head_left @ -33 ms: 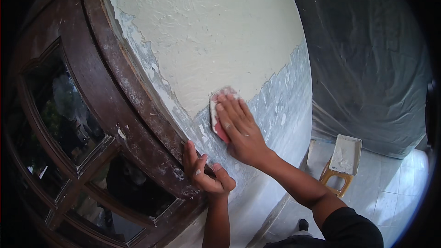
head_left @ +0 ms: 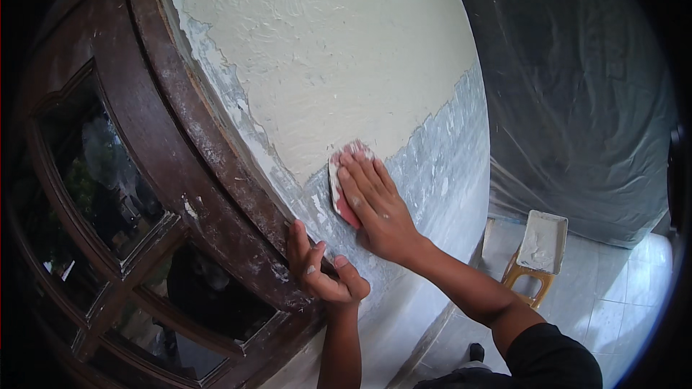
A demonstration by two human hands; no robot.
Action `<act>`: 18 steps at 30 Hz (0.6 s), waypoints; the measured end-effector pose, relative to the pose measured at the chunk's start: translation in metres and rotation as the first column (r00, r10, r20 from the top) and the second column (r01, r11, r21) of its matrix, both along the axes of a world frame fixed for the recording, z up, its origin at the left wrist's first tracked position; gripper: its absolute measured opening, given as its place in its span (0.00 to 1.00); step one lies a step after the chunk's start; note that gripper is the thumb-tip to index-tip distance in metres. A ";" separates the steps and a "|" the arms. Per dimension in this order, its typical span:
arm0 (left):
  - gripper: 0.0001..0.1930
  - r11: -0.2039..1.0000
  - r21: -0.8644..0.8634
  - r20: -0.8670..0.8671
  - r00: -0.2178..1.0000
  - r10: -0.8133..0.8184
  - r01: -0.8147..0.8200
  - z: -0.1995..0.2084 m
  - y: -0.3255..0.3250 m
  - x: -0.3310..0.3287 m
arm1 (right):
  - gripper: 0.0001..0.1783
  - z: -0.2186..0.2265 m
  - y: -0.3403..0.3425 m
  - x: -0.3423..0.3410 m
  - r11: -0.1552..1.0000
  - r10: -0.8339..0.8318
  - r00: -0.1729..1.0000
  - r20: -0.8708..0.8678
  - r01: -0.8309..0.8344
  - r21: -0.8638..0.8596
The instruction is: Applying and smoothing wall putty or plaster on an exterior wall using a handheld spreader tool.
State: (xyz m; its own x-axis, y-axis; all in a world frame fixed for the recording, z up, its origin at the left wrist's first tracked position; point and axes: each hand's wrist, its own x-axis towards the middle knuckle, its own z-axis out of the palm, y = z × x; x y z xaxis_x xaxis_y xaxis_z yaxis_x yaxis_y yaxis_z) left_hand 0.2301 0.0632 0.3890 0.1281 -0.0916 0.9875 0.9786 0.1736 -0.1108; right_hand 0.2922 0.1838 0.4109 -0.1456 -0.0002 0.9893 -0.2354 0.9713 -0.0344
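Note:
My right hand (head_left: 378, 205) lies flat on the wall, fingers together, pressing a small reddish sanding pad (head_left: 339, 191) against it. The pad sits where the cream plaster patch (head_left: 324, 57) meets the scraped grey-blue wall (head_left: 440, 158). My left hand (head_left: 324, 274) is lower down and curls around the edge of the dark brown wooden window frame (head_left: 209, 158), thumb on the wall side. The two hands are about a hand's width apart.
The frame's glass panes (head_left: 101, 173) fill the left. A clear plastic sheet (head_left: 577, 101) drapes a large shape on the right. Below it a white tray of filler (head_left: 542, 241) rests on a yellow stool (head_left: 526, 281) on the pale tiled floor (head_left: 613, 302).

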 end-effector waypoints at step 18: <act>0.14 0.993 -0.116 0.036 0.999 -0.021 0.025 -0.005 -0.005 0.000 | 0.37 -0.013 0.006 0.004 0.998 0.030 0.999 -0.032 -0.028 0.059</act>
